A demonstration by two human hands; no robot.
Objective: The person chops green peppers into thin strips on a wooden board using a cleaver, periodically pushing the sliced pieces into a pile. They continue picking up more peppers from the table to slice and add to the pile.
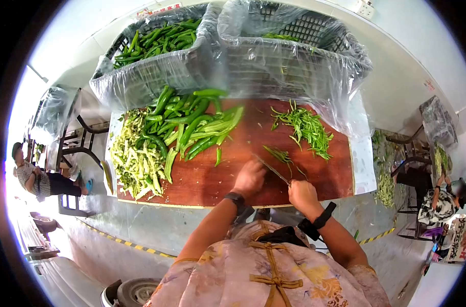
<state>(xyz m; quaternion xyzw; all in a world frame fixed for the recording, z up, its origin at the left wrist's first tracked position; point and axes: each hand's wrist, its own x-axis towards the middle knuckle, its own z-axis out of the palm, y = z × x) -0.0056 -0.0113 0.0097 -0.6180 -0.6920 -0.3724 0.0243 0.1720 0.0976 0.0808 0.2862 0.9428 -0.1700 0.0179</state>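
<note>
My right hand (pixel 303 196) is wrapped round the handle of a knife (pixel 274 171), whose blade points to the upper left over the brown board (pixel 202 187). Left of the blade, my left hand (pixel 251 178) is curled down on the board; whatever lies under its fingers is hidden. Just beyond the blade lies a small bunch of cut green pepper strips (pixel 278 154). Farther right is a bigger heap of thin pepper shreds (pixel 308 129). Whole and split green peppers (pixel 192 123) are piled to the left, beside a heap of pale pepper cores (pixel 135 161).
Behind the board stand two plastic-lined crates: the left crate (pixel 156 77) holds green peppers, the right crate (pixel 294 66) some green pieces. One person (pixel 43 176) sits far left, another person (pixel 445 199) far right. Green scraps (pixel 385 184) lie on the floor at right.
</note>
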